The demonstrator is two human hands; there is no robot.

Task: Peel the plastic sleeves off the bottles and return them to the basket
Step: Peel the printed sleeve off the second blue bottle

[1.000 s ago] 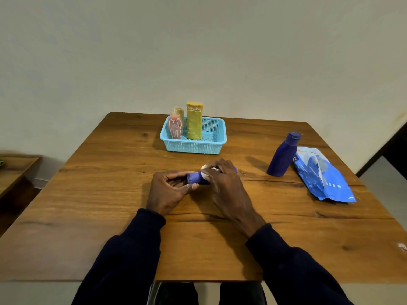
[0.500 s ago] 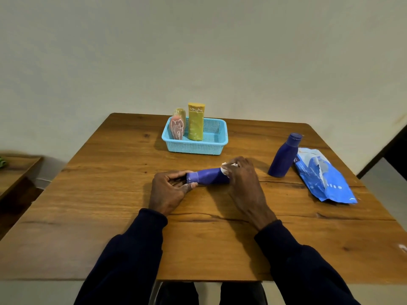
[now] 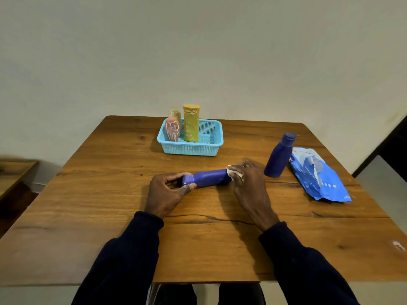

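the right hand (image 3: 248,183) has slid further right, so more of the blue bottle (image 3: 208,177) shows. it lies flat near the middle of the tabletop (image 3: 110,216). left hand (image 3: 165,192) fingers pinch its cap end; right fingers pinch the thin, soft white sleeve (image 3: 234,171). the bottle looks light and slippery.

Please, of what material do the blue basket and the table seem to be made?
The basket looks like moulded plastic, light blue and matte: its walls and floor are a fine regular mesh under a smooth solid rim. The table looks like wood with a satin finish: brown grain, dark knots and a long crack show, though veneer is possible.
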